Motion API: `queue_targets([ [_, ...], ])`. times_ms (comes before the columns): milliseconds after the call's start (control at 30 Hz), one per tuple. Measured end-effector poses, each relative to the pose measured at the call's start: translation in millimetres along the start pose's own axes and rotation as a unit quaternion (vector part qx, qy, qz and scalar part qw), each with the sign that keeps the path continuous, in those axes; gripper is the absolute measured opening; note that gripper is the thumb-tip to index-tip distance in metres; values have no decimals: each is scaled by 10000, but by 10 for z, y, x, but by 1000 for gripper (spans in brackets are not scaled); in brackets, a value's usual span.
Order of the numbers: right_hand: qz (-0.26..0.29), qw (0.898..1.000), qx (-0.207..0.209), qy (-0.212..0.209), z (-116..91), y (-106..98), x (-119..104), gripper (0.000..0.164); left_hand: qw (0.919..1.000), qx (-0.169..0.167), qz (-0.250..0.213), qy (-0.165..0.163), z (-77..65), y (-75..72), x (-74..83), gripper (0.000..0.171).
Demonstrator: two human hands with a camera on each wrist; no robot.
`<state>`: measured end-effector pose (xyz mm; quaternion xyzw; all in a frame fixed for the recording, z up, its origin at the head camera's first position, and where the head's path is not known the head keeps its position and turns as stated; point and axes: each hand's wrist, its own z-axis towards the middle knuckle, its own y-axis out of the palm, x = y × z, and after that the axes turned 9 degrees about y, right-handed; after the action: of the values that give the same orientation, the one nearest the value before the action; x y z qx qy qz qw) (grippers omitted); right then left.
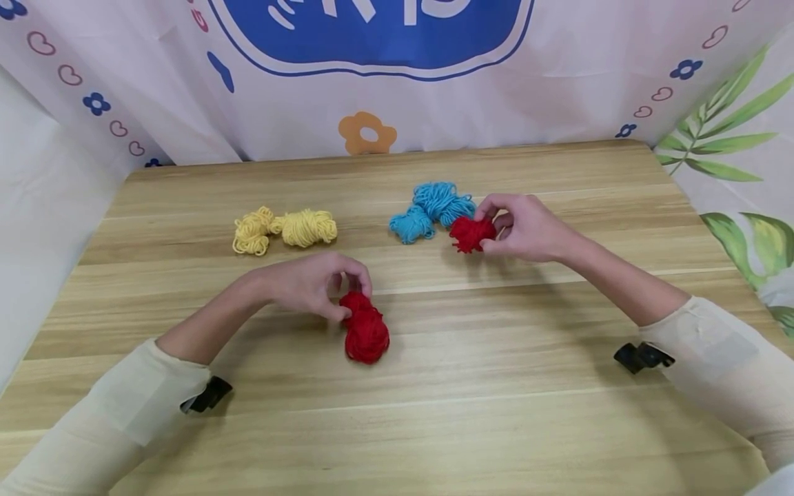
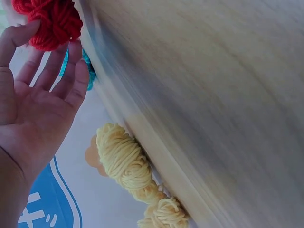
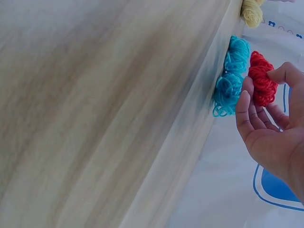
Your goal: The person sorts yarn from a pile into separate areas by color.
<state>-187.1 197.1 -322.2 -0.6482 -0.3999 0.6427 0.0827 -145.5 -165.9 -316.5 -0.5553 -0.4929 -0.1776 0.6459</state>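
My left hand (image 1: 319,284) pinches a larger red yarn bundle (image 1: 367,335) between thumb and fingers, over the middle of the table; the same red yarn (image 2: 56,23) shows at the fingertips in the left wrist view. In my right hand (image 1: 527,229) is a smaller red yarn bundle (image 1: 469,234), gripped by thumb and fingers and held just in front of the blue yarn. Two blue yarn bundles (image 1: 443,203) lie behind it, one partly overlapped by the red in the head view. Two yellow yarn bundles (image 1: 308,228) lie end to end beyond my left hand.
The wooden table (image 1: 397,427) ends at a white printed cloth (image 1: 298,117) hanging along its back edge. Leaf-patterned cloth (image 1: 732,138) hangs at the right. Black clips (image 1: 207,395) sit at the cuffs of both sleeves.
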Motion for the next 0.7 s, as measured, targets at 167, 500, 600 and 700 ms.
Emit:
queue_targets([
  [167, 14, 10000, 23, -6, -6, -20, 2, 32, 9998, 172, 114, 4, 12, 7, -14, 23],
  [500, 69, 9999, 140, 55, -33, -67, 5, 30, 9993, 300, 222, 35, 21, 8, -21, 25],
  [600, 52, 9998, 189, 97, -37, -80, 8, 29, 9993, 316, 210, 29, 24, 4, -22, 24],
  [700, 32, 9996, 235, 140, -38, -93, 15, 27, 9992, 352, 196, 84, 34, -2, -27, 24],
])
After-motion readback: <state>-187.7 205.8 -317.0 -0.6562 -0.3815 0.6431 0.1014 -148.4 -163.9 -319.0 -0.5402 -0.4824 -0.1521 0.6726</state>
